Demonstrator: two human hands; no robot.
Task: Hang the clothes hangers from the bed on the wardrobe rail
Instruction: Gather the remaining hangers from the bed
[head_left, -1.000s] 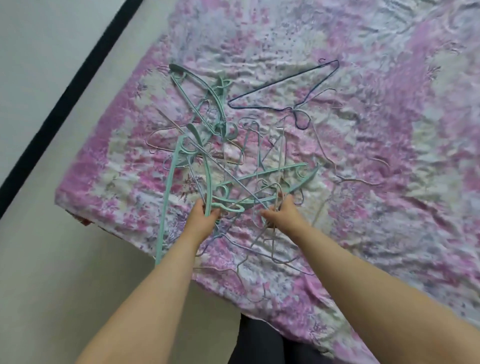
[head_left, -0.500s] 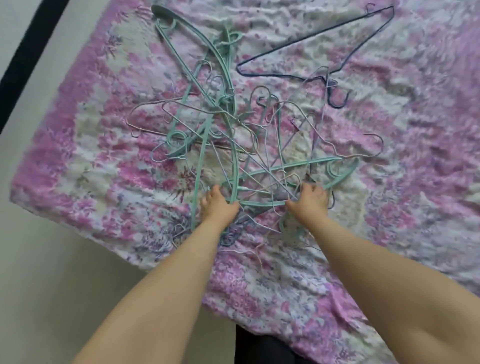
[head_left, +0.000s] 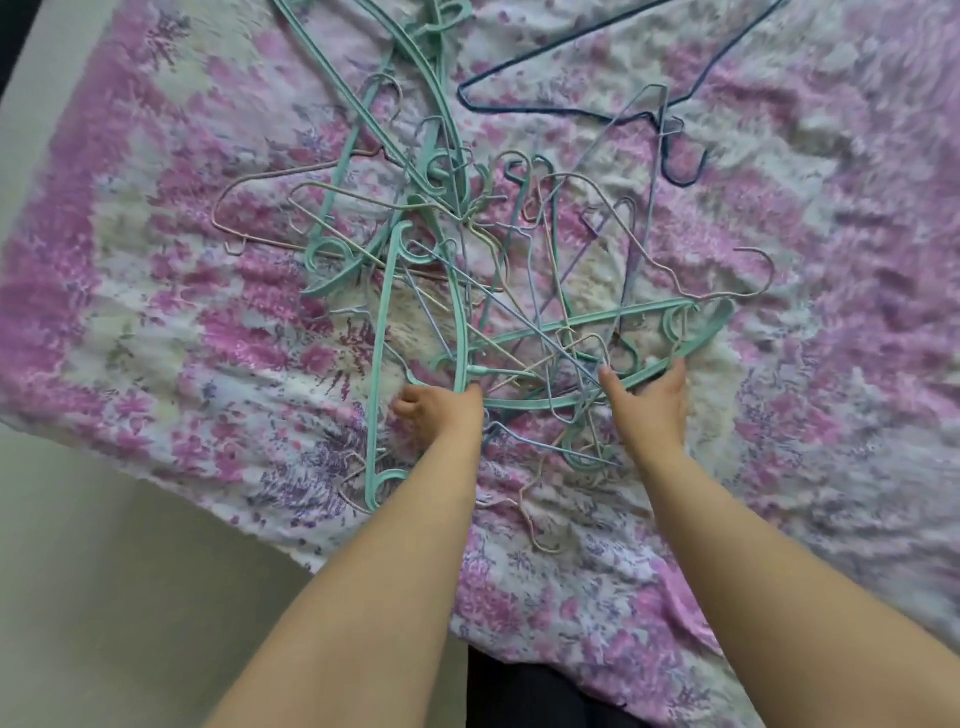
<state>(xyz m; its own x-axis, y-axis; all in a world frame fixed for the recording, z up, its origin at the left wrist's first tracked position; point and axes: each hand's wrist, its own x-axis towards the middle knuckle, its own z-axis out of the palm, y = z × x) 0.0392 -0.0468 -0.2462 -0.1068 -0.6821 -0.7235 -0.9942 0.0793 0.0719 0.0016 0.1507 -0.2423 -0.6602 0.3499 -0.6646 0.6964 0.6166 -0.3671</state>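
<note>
Both hands down in a tangled heap of teal plastic and thin wire clothes hangers (head_left: 467, 291) on the pink floral bed (head_left: 831, 364), left hand (head_left: 441, 410) curled round one teal frame, right hand (head_left: 649, 400) clasping another, seemingly gathering them for the unseen wardrobe rail.

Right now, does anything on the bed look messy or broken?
Messy, yes: the hangers lie in one tangled heap on the bedspread, hooks caught through each other. The dark blue hanger lies at the heap's far edge. Nothing looks broken.
</note>
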